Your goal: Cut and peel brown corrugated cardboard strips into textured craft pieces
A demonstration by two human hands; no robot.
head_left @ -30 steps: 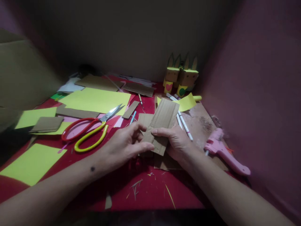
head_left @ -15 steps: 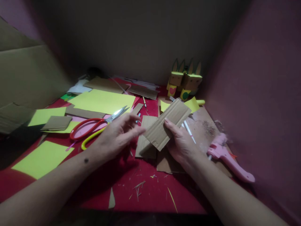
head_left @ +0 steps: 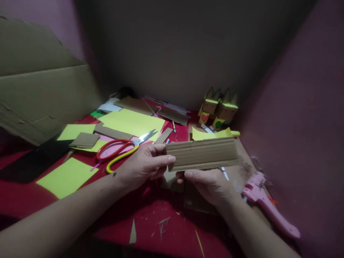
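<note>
A rectangular cardboard strip (head_left: 204,154) with crease lines along its length is held up level, above the table's middle. My left hand (head_left: 152,161) pinches its left end, thumb on the near face. Along the lower edge, my right hand (head_left: 208,184) grips it from below, its fingers partly hidden behind the strip. Beneath the hands lies another cardboard piece (head_left: 172,181), mostly covered from view. Scissors (head_left: 131,145) with one red and one yellow handle lie just beyond my left hand, blades pointing away to the right.
A pink glue gun (head_left: 268,204) rests at right on a board. Two cardboard figures (head_left: 219,111) with pointed tops stand at the back right. Yellow paper sheets (head_left: 131,123) and cardboard scraps cover the left. A large cardboard sheet (head_left: 43,82) leans at far left.
My left hand has closed on the strip's left end. The strip has turned from slanted to nearly level, and my right hand has shifted to its lower edge. The camera view has shifted too.
</note>
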